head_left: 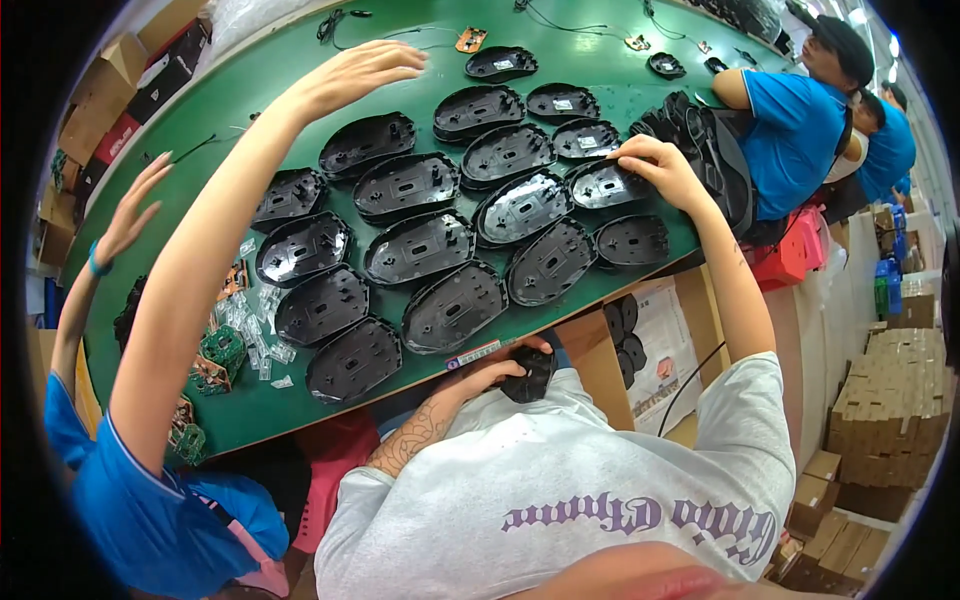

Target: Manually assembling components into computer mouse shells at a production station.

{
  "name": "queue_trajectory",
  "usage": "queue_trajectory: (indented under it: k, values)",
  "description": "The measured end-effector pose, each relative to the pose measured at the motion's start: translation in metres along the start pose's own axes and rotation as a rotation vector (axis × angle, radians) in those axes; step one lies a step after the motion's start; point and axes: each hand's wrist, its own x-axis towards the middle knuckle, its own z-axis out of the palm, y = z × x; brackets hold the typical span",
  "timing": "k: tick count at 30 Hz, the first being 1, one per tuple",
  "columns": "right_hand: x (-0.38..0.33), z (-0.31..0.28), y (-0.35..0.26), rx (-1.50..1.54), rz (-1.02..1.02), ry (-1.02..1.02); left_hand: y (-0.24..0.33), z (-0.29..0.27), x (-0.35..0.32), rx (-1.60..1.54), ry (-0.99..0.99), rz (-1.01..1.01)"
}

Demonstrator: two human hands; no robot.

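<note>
Low against my body at the table's front edge, my left hand [490,374] is wrapped round a black plastic mouse shell [532,378]. Part of that shell is hidden by my fingers. My right hand [655,165] reaches over the table with its fingers bent onto the rim of another mouse shell [604,186], at the right of a group of similar shells. Several open black bottom shells, such as the mouse shell [456,305] nearest my left hand, lie in rough rows with their insides up.
A co-worker's arm [235,170] in a blue sleeve stretches over the green table [420,70] from the left. Small clear plastic parts [255,330] and green circuit boards [222,350] lie at the left. Other people in blue sit at the right, beside a black bag [715,150]. An open carton [590,375] stands below the edge.
</note>
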Motion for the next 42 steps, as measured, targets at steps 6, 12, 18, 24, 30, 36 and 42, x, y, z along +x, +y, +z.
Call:
queue_trajectory:
  k: [6, 12, 18, 24, 30, 36, 42]
  values:
    - [0.001, 0.002, 0.006, 0.027, 0.017, 0.047, -0.002, 0.000, 0.001, -0.009, 0.020, 0.053]
    - [0.001, 0.001, 0.002, 0.011, 0.036, 0.035, 0.001, 0.007, -0.002, 0.059, 0.017, 0.151]
    - [-0.016, -0.003, -0.025, -0.027, -0.051, 0.243, 0.019, 0.031, -0.012, 0.169, -0.022, 0.269]
    - [-0.078, 0.024, -0.148, -0.077, -0.419, -0.159, 0.059, 0.066, -0.017, 0.264, -0.070, 0.442]
    - [-0.097, 0.029, -0.201, -0.264, -0.484, -0.263, 0.115, 0.102, -0.014, 0.573, 0.281, 0.790]
    - [-0.108, 0.045, -0.189, -0.306, -0.323, -0.054, 0.132, 0.112, 0.007, 0.838, 0.640, 0.923]
    - [-0.108, 0.056, -0.181, -0.187, -0.251, 0.087, 0.139, 0.112, 0.018, 0.878, 0.621, 0.872]
